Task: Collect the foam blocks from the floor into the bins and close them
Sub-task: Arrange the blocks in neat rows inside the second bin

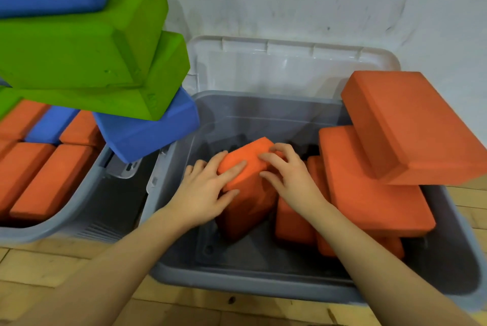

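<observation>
Both hands are inside a grey bin [253, 286] that stands on the wooden floor. My left hand [208, 188] and my right hand [287, 175] grip the top of one orange foam block [250, 193], which stands tilted on end in the bin's middle. Several more orange blocks [376, 201] are heaped at the bin's right side; the topmost one [411, 127] leans over the right rim. The bin's clear lid [276, 72] stands open against the wall behind.
A second grey bin [52, 225] at the left holds orange and blue blocks, with green blocks [87, 46] and a blue block [147, 127] piled high above its rim and overhanging toward the first bin. A white wall is close behind.
</observation>
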Demonstrator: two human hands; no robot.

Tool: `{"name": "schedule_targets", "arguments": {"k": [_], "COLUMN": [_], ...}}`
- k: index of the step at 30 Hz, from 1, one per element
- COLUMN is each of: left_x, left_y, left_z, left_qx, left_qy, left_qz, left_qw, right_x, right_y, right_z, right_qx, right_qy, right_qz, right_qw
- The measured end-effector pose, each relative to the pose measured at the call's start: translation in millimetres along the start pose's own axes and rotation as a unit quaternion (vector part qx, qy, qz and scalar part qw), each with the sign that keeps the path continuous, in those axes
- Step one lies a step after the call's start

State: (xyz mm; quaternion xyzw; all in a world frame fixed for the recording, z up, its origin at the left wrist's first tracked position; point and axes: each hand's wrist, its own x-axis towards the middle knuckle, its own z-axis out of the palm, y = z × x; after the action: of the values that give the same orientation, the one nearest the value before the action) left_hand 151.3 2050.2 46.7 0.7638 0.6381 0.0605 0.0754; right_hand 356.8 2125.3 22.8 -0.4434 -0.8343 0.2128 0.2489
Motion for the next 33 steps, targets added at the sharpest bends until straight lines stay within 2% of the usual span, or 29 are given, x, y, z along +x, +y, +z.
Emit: {"name": "schedule_targets", "arguments": {"k": [2, 3, 5, 9, 13, 16, 18, 20, 22, 24, 28, 33], "left_x": [5, 8, 16, 24, 19, 27, 34, 39, 39, 36, 36, 32], "left_y": [6, 9, 18, 23, 11, 2, -3, -6, -9, -11, -11, -9], "left_z": [0, 1, -1, 4, 9, 10, 8, 5, 5, 5, 0, -3], "left_qx": [0.066, 0.092, 0.120, 0.104, 0.117, 0.068, 0.053, 0.031, 0.025, 0.043, 0.072, 0.195], "left_qy": [0.081, 0.093, 0.102, 0.006, -0.009, -0.025, -0.027, -0.031, -0.029, -0.012, 0.005, 0.006], "left_qz": [-0.008, -0.030, -0.082, -0.138, -0.095, -0.074, -0.064, -0.063, -0.071, -0.078, -0.108, -0.128], "left_qw": [0.995, 0.991, 0.984, 0.985, 0.989, 0.995, 0.996, 0.997, 0.997, 0.996, 0.992, 0.972], "right_x": [9, 14, 24, 34, 32, 33, 33, 34, 37, 40, 42, 42], "right_y": [-2, -2, -5, -3, -6, -5, -2, -2, -4, -7, -7, -15], "right_z": [0, -1, -1, 13, 25, 21, 17, 20, 28, 36, 48, 55], "right_qx": [-0.011, -0.036, -0.075, -0.057, -0.050, 0.014, 0.017, -0.038, -0.080, -0.078, -0.066, -0.102], "right_qy": [0.034, 0.038, -0.006, -0.130, -0.152, -0.160, -0.185, -0.176, -0.132, -0.091, -0.056, -0.086], "right_qz": [0.001, -0.001, 0.002, 0.036, 0.023, 0.026, 0.014, -0.012, -0.035, -0.056, -0.072, -0.034], "right_qw": [0.999, 0.999, 0.997, 0.989, 0.987, 0.987, 0.982, 0.984, 0.987, 0.991, 0.994, 0.990]}}
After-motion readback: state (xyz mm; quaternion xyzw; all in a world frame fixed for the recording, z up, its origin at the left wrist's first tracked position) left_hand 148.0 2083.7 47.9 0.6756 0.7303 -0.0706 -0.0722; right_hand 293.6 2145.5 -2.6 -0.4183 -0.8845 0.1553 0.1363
